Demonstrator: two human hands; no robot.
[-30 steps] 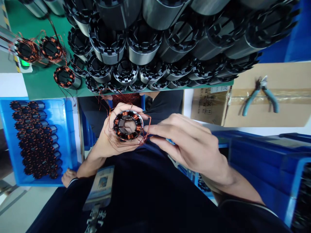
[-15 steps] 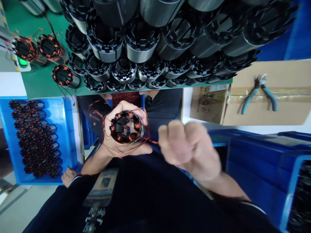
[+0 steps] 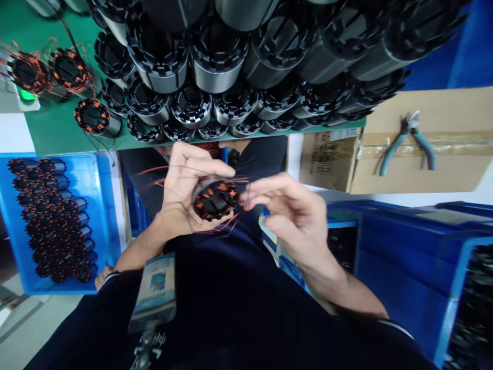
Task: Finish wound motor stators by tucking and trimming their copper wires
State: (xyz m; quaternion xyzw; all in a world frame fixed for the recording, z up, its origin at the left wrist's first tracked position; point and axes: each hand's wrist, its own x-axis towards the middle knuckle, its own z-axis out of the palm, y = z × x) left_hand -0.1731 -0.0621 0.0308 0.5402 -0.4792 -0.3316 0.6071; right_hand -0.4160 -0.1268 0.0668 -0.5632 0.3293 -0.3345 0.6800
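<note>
Nearest the camera hangs a badge (image 3: 156,288) against the person's dark clothing; just above it the left hand (image 3: 181,192) is wrapped around a wound stator (image 3: 214,199), fingers curled over its top and thumb beneath, gripping it firmly with its open end tilted towards the right hand (image 3: 295,221); loose copper wires (image 3: 231,223) spray out from the stator on both sides. The right hand's fingers are loosely curled, its forefinger and thumb reaching the wire ends at the stator's rim; blur hides whether they pinch a strand. The stator sits between the two hands, in front of the chest and below the bench edge. To the left a blue tray (image 3: 106,205) holds rows of wound stators lying on their sides; to the right stand dark blue bins (image 3: 400,246). Further off, the green mat (image 3: 57,131) carries a few wound stators with copper tails (image 3: 91,116) and a large stack of bare stator cores (image 3: 215,67); beside it, a cardboard box (image 3: 442,169) bears blue-handled pliers (image 3: 406,141).
</note>
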